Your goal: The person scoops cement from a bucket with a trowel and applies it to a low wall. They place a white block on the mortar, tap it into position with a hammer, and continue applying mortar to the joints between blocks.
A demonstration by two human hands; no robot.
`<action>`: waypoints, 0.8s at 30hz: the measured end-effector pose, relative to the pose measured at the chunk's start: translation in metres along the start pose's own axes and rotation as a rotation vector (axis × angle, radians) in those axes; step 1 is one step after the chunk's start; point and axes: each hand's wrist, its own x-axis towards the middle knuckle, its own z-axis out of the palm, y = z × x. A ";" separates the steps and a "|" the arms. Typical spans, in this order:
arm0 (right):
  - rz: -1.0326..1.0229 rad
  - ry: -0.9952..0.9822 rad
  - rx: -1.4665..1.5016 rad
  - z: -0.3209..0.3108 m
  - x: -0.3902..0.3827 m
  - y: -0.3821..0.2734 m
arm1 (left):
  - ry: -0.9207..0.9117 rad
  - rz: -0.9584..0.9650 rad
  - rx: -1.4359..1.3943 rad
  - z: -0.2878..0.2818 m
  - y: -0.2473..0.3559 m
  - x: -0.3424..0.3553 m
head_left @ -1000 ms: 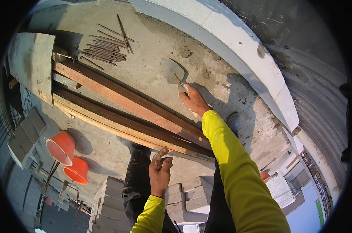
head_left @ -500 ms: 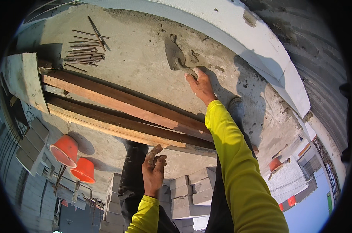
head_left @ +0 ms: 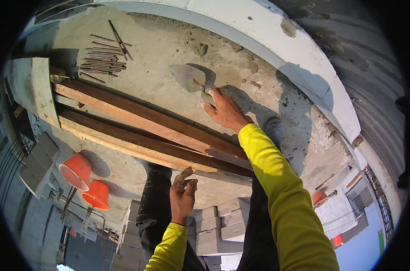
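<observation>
My right hand [head_left: 226, 109] grips the handle of a trowel [head_left: 184, 77] above the rough concrete floor [head_left: 155, 52]. The pointed blade is tipped to the left, with a smear of wet grey mortar near its neck and a shadow on the floor beside it. Loose mortar lumps [head_left: 199, 49] lie beyond the blade. Nearer to me, my left hand [head_left: 183, 198] hovers by the near wooden beam [head_left: 168, 158], its fingers loosely bent and apart, coated with grey mortar. Nothing shows in it.
Another long beam [head_left: 137, 110] runs alongside, both reaching a board [head_left: 31, 86] at the left. Short steel rods [head_left: 103, 61] lie at the far left. A white block wall [head_left: 259, 27] curves behind. Two orange buckets [head_left: 76, 170] and stacked grey blocks [head_left: 220, 226] stand nearer.
The trowel has swung left, its blade now pointing left instead of away from me. My right hand has shifted slightly left and nearer. My left hand has hardly moved.
</observation>
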 end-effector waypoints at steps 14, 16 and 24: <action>0.113 0.226 -0.038 0.016 0.095 -0.085 | -0.032 0.003 -0.032 -0.028 0.003 -0.001; 0.132 0.231 -0.059 0.025 0.132 -0.110 | -0.026 0.042 -0.038 -0.032 0.002 0.000; 0.310 0.129 -0.077 0.002 0.168 -0.121 | -0.014 0.029 -0.013 -0.039 0.004 -0.001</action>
